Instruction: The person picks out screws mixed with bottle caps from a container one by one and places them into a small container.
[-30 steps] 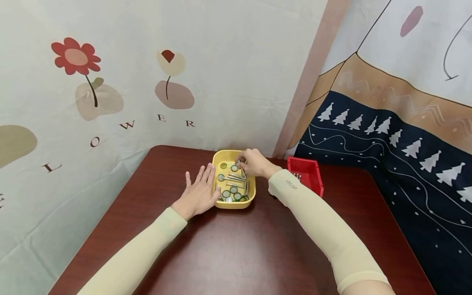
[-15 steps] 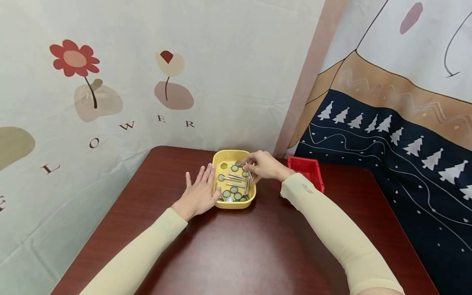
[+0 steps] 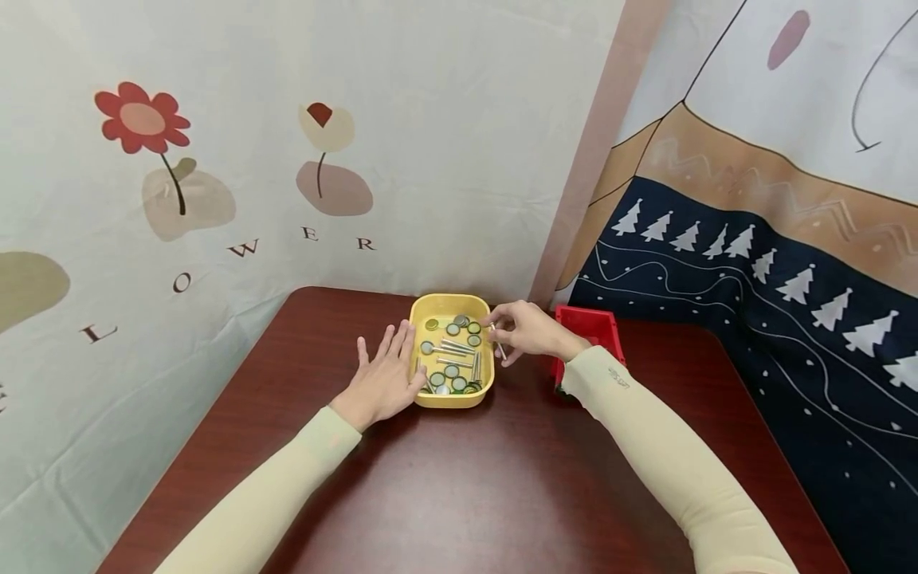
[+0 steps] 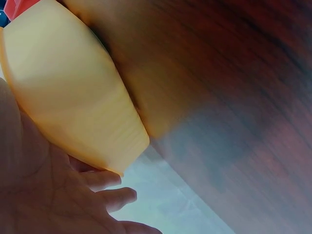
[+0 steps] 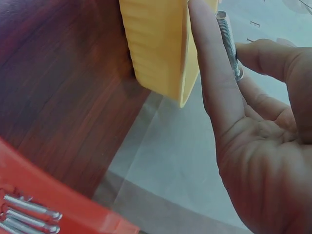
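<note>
Just right of the yellow tray (image 3: pixel 452 402), right hand (image 3: pixel 531 328) pinches a bolt (image 5: pixel 228 43); left hand (image 3: pixel 383 381) lies spread against its left side. Red bin (image 3: pixel 592 322) farther right's partly hidden by a sleeve (image 3: pixel 660 446).

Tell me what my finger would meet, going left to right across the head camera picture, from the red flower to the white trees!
Red flower → left hand → yellow tray → right hand, pinching a metal bolt → red bin → row of white trees.
</note>
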Motion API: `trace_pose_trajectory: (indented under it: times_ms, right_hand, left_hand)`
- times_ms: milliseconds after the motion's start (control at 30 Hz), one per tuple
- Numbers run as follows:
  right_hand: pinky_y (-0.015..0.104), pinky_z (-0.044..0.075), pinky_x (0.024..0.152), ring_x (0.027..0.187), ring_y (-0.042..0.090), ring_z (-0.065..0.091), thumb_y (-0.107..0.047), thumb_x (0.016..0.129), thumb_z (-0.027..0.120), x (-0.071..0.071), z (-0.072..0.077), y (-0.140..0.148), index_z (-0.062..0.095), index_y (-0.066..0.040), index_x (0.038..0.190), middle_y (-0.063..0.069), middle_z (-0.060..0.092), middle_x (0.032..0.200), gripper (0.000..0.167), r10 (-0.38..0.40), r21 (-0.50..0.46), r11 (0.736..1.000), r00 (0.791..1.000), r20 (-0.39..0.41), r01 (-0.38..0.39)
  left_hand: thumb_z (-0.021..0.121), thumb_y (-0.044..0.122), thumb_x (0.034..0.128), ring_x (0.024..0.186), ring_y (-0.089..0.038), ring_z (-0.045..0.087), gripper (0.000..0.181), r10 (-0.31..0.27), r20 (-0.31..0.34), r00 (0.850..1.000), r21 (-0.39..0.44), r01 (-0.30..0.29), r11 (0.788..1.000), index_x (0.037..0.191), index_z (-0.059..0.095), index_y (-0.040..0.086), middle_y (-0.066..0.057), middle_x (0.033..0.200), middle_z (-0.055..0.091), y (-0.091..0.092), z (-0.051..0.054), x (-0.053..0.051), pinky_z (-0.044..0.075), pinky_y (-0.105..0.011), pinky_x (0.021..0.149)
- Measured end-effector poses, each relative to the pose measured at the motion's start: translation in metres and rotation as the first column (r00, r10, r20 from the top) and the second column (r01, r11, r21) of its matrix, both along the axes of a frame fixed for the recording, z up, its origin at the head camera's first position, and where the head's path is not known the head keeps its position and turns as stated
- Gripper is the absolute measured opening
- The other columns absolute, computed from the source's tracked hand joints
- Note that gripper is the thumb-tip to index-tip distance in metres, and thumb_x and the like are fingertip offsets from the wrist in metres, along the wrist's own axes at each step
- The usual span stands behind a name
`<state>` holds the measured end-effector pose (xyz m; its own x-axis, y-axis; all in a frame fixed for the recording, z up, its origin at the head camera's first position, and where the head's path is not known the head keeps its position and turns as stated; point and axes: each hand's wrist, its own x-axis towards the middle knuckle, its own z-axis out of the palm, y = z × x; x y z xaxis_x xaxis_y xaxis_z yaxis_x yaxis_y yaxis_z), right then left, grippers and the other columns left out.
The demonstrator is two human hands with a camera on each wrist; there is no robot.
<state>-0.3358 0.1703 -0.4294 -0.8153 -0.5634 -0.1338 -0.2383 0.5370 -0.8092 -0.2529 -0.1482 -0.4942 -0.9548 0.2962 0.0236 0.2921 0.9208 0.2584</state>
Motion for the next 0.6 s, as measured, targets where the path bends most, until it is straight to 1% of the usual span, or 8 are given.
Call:
trace_pose_trajectory:
  times_ms: [133,200,267,400,533,600]
  right_hand:
    - [0.05,0.074,0.081,0.091,0.025,0.084,-0.009,0.113,0.075,0.004,-0.001,0.008,0.07,0.002,0.153,0.021,0.081,0.118,0.041,-0.014,0.0,1.0,1.0,0.013,0.014]
    - [0.047,0.074,0.081,0.092,0.026,0.083,-0.01,0.114,0.074,0.006,-0.001,0.012,0.069,0.003,0.154,0.024,0.081,0.121,0.042,-0.017,0.004,1.0,1.0,0.011,0.017]
    - [0.044,0.074,0.08,0.093,0.029,0.083,-0.01,0.114,0.074,0.007,-0.001,0.016,0.069,0.003,0.153,0.028,0.08,0.123,0.041,-0.021,0.001,1.0,1.0,0.014,0.021]
    - [0.043,0.074,0.079,0.095,0.035,0.083,-0.009,0.114,0.074,0.01,0.0,0.024,0.07,0.001,0.152,0.035,0.077,0.127,0.039,-0.028,-0.005,1.0,0.999,0.022,0.028]
    - [0.043,0.074,0.08,0.098,0.039,0.083,-0.008,0.114,0.073,0.01,0.002,0.033,0.071,-0.001,0.151,0.035,0.077,0.129,0.038,-0.036,-0.006,0.999,0.999,0.02,0.036]
    - [0.043,0.074,0.08,0.098,0.04,0.083,-0.007,0.114,0.073,0.01,0.002,0.039,0.071,-0.002,0.151,0.035,0.077,0.131,0.038,-0.045,-0.009,0.999,0.999,0.02,0.045]
  left_hand:
    - [0.04,0.049,0.122,0.185,-0.045,0.009,0.086,0.0,-0.002,1.0,0.001,0.0,1.0,0.186,0.01,0.0,-0.017,0.198,0.006,0.0,-0.001,-0.001,0.004,-0.091,0.137]
    - [0.04,0.049,0.122,0.185,-0.045,0.008,0.086,-0.002,-0.002,1.0,0.003,0.002,1.0,0.186,0.01,0.0,-0.017,0.198,0.006,0.0,-0.001,-0.001,0.003,-0.091,0.137]
    - [0.041,0.05,0.1219,0.185,-0.044,0.008,0.087,-0.002,0.001,1.0,0.005,0.002,1.0,0.186,0.01,0.0,-0.017,0.198,0.006,-0.001,0.0,-0.001,0.002,-0.091,0.137]
    - [0.041,0.05,0.1219,0.185,-0.044,0.007,0.087,-0.005,0.002,1.0,0.008,0.005,1.0,0.186,0.01,0.0,-0.017,0.198,0.005,-0.001,0.0,-0.001,0.002,-0.091,0.137]
    - [0.04,0.05,0.1219,0.185,-0.044,0.008,0.087,-0.006,0.0,1.0,0.005,0.006,1.0,0.186,0.011,0.0,-0.017,0.198,0.006,-0.002,-0.002,-0.001,0.004,-0.091,0.137]
    - [0.041,0.05,0.1219,0.185,-0.044,0.008,0.087,-0.006,-0.001,1.0,0.008,0.006,1.0,0.186,0.011,0.0,-0.017,0.198,0.006,-0.002,-0.002,-0.002,0.003,-0.09,0.137]
